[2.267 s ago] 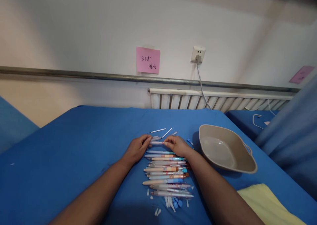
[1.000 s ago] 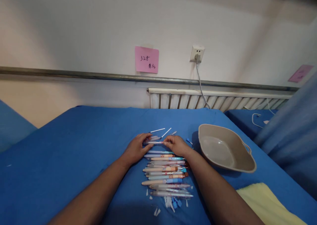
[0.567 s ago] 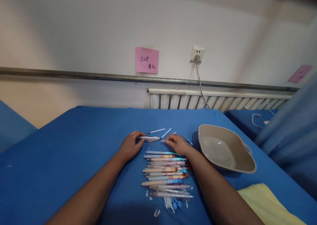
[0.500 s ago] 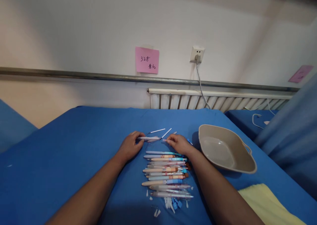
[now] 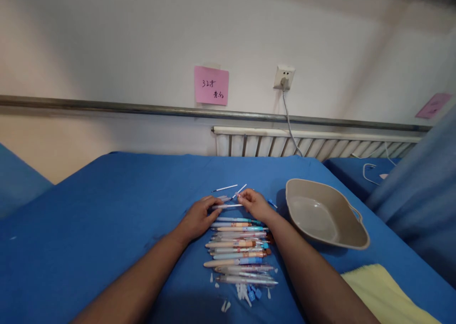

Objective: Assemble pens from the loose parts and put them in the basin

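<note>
Although its left end is partly covered, a clear pen barrel (image 5: 219, 207) shows just below the centre of the frame, its long axis nearly level, left to right, with a white refill (image 5: 233, 205) jutting from its right end and pointing at the right hand (image 5: 257, 206). The left hand (image 5: 200, 218) is nearer the barrel, its fingers clamped on the left end, so the exposed length lies to their right. The refill's free end sits just under the right fingers, which are pinched together on what looks like a pinkish piece (image 5: 237, 195), half hidden; whether they also touch the refill, I cannot tell. Just above, loose refills (image 5: 226, 188) rest on the blue sheet (image 5: 107, 229), one almost level, another slanting up to the right. Towards the lower centre, a row of pens (image 5: 231, 263) lies roughly parallel to the barrel, above white tips (image 5: 239, 290) and blue pieces (image 5: 251, 295). At right stands a beige basin (image 5: 315, 214); a yellow cloth (image 5: 388, 295) lies lower right.
</note>
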Action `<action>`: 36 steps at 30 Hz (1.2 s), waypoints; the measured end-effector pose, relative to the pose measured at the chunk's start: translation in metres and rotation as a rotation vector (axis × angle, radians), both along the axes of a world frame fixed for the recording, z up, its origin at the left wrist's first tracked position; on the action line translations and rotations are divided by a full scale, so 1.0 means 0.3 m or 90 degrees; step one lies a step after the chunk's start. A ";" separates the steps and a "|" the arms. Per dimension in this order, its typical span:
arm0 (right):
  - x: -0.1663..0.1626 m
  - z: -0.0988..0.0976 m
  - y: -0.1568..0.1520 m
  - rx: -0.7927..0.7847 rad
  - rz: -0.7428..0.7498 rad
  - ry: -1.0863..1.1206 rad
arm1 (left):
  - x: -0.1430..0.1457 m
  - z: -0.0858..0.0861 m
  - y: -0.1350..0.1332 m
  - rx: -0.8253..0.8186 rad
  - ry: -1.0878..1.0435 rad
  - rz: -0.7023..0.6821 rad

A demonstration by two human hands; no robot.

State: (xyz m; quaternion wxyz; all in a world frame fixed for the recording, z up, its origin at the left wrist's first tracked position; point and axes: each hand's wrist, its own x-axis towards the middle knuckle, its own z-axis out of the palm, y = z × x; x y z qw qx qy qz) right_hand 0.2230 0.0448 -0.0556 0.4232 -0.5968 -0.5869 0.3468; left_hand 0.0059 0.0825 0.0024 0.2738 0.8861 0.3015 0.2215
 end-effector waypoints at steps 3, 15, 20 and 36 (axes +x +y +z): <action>-0.005 0.008 -0.006 -0.006 0.023 0.003 | -0.004 -0.015 0.011 -0.011 0.002 0.023; 0.026 0.023 -0.021 0.031 -0.083 -0.131 | -0.041 -0.053 0.088 -0.069 -0.013 0.126; -0.002 0.065 -0.046 0.057 -0.019 -0.329 | -0.046 -0.047 0.090 -0.060 -0.005 0.120; 0.012 0.089 -0.062 0.028 -0.065 -0.466 | -0.053 -0.014 0.092 -0.125 -0.009 0.160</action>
